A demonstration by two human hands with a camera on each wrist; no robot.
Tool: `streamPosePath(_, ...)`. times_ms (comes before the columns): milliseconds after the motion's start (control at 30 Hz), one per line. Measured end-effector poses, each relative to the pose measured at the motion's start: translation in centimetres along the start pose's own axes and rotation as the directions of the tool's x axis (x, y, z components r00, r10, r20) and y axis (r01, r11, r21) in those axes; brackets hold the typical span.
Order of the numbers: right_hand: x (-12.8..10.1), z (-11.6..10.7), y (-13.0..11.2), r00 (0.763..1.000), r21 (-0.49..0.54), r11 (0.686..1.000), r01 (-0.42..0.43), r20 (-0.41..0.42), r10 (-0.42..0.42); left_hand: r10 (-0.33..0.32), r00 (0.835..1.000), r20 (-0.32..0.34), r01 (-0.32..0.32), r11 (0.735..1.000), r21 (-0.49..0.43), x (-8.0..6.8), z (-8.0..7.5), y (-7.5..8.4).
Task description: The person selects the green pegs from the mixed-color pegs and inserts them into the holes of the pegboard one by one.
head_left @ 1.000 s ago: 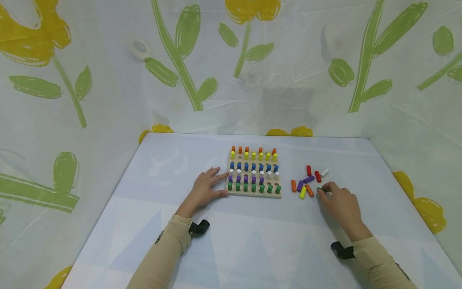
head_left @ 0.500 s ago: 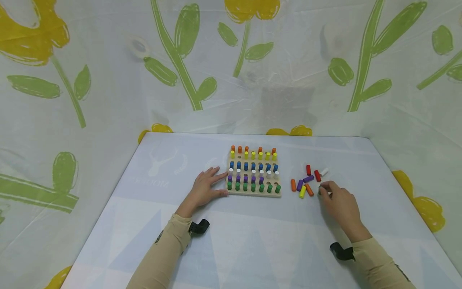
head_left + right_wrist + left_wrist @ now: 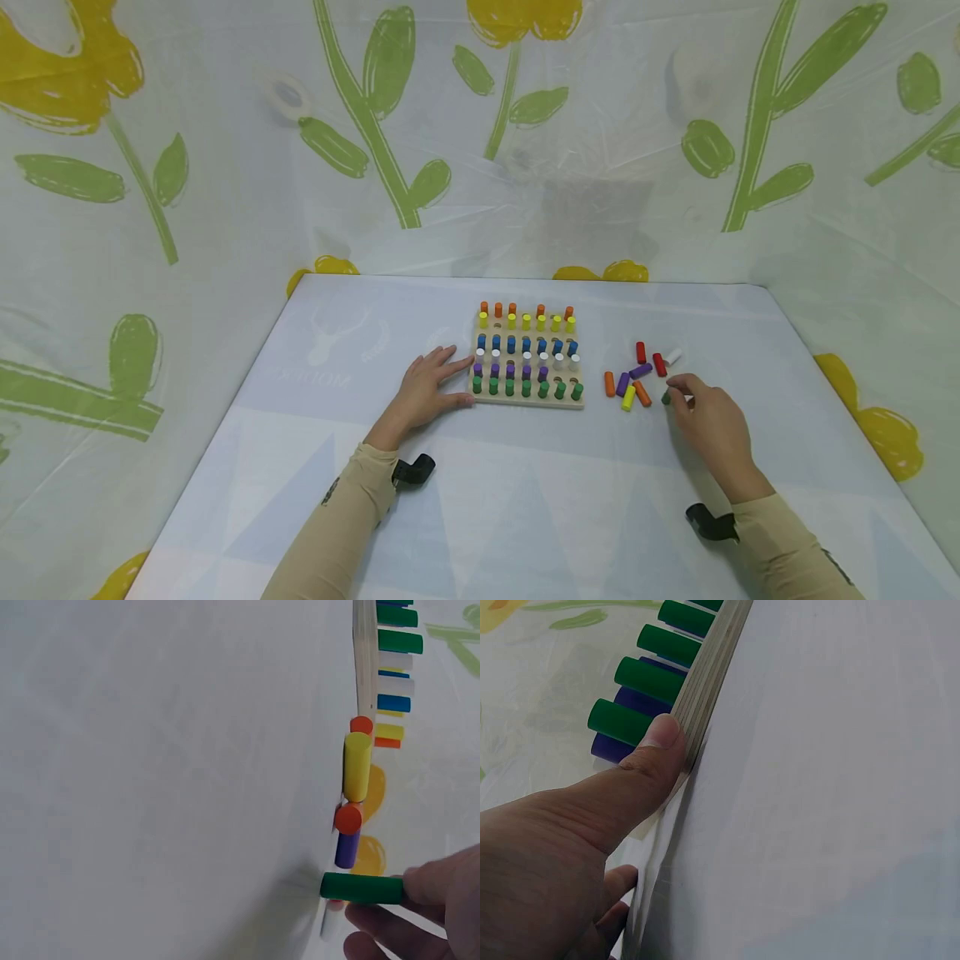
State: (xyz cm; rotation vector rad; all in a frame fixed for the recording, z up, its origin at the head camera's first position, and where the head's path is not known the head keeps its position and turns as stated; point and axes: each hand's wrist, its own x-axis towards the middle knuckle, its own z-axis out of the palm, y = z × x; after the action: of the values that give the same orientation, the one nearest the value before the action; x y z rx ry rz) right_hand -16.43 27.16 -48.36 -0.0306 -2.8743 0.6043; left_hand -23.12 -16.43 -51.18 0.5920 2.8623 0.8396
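My left hand [image 3: 427, 392] rests at the left side of a wooden pegboard [image 3: 528, 404], its fingers spread. In the left wrist view, the thumb [image 3: 660, 735] presses against the board's near corner beside the green pegs. Rows of orange, yellow, blue, white, purple and green pegs stand in the board, with some bare holes between them. To the right of the board, my right hand [image 3: 714, 427] pinches a green peg [image 3: 361, 888] by its upper end between thumb and fingers. That peg is upright, its lower end close over the tabletop.
Loose pegs lie between the board and my right hand: a yellow peg [image 3: 628, 397], an orange peg [image 3: 610, 384], a purple peg [image 3: 641, 371], a red peg [image 3: 659, 364], a white peg [image 3: 673, 357] and others. Flower-printed sheeting [image 3: 600, 208] rises behind the table.
The green peg in my right hand has swung from lying nearly flat to upright, and the hand has shifted slightly right. My left hand has stayed at the board.
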Motion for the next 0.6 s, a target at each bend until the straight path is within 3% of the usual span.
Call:
streamPosePath(167, 0.01, -0.09, 0.0, 0.999, -0.008, 0.999, -0.038, 0.028, 0.038, -0.001, 1.0, 0.0, 0.001, 1.0, 0.001, -0.03, -0.08, 0.04)
streamPosePath(600, 0.04, -0.42, -0.25, 1.0, -0.028, 1.0, -0.013, -0.025, 0.013, -0.007, 1.0, -0.002, 0.007, 1.0, -0.007, -0.05, 0.0, 0.12)
